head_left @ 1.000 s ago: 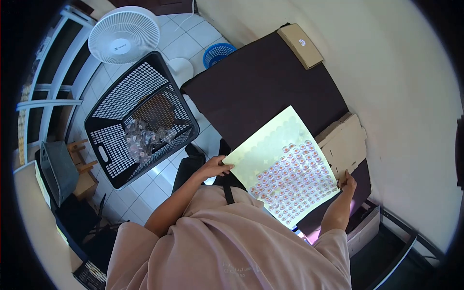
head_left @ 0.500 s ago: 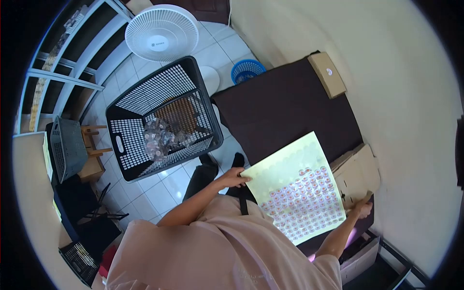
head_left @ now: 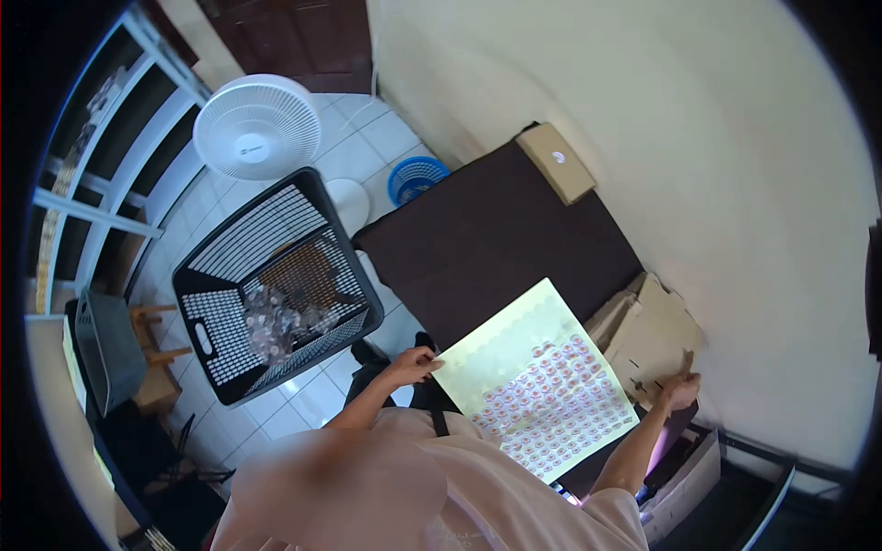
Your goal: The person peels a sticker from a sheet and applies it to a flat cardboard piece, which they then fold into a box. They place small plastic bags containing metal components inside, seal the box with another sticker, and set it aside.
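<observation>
My left hand (head_left: 412, 365) pinches the left corner of a pale yellow sheet of round stickers (head_left: 551, 390). Rows of reddish round stickers cover its lower part, while the upper part is bare backing with faint circles. The sheet lies tilted over the near end of the dark-covered table (head_left: 487, 230). To the right, my right hand (head_left: 680, 391) is closed at the edge of an open cardboard box (head_left: 657, 335), with a narrow brown piece sticking up from the fingers. What lies inside the box is hidden by its flap.
A large black plastic crate (head_left: 276, 262) holding clear plastic items (head_left: 271, 326) stands left of the table. Beyond it are a white fan (head_left: 257, 129) and a blue basket (head_left: 416, 179). A closed brown box (head_left: 557, 163) sits at the table's far edge by the wall.
The view has shifted, so the crate, table and sheet appear farther left and lower. My left hand still holds the sheet's corner; my right hand stays at the cardboard box.
</observation>
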### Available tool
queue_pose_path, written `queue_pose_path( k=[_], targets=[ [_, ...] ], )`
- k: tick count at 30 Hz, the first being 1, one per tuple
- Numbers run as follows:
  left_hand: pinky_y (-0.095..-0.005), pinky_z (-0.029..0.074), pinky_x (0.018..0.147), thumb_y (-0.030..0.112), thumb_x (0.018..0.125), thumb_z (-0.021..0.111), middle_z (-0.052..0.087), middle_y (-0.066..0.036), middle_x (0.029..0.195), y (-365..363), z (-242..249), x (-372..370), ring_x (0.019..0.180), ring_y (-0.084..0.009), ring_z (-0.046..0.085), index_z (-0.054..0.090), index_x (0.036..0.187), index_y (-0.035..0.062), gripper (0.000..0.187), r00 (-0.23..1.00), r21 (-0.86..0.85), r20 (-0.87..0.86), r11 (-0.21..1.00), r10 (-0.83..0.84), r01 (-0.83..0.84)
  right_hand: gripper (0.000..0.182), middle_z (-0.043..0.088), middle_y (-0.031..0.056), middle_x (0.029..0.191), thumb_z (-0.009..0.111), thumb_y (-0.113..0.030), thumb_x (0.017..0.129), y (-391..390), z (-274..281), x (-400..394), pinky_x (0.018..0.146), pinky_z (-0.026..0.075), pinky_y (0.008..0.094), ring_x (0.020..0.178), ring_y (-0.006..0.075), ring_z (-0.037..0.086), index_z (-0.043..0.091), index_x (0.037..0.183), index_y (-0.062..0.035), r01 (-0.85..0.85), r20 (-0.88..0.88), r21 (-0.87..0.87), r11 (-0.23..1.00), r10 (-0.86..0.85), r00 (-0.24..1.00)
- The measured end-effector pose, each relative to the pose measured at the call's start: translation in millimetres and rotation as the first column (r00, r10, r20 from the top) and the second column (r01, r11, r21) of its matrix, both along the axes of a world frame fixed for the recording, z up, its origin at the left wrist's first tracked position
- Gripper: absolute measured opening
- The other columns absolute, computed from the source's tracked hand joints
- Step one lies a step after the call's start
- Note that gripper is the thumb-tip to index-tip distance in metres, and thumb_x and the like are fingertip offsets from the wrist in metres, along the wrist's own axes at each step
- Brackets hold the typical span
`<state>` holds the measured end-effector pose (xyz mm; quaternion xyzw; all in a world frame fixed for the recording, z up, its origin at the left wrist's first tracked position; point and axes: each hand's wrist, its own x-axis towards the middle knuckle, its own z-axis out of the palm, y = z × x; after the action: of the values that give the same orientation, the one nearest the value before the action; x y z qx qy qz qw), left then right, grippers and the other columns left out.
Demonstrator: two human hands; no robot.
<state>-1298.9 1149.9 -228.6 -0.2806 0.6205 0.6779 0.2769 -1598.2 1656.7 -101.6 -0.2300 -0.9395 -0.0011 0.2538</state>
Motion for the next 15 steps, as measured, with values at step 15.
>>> queue_pose_path(
  k=[15],
  targets=[
    [-0.0319,0.05,0.08,0.026,0.089,0.067,0.066,-0.011,0.091,-25,64,-30,0.088,-0.0185,0.063,0.062,0.1,0.0005,0.028,0.969,-0.28,-0.235,0.95,0.071,-0.138,0.015,0.057,0.0067,0.067,0.06,-0.011,0.091,-71,129,-16,0.059,0.042,0.0291,0.062,0.0149,0.051,0.048,0.094,-0.004,-0.49,-0.33,-0.36,0.794,0.382,0.863]
  ],
)
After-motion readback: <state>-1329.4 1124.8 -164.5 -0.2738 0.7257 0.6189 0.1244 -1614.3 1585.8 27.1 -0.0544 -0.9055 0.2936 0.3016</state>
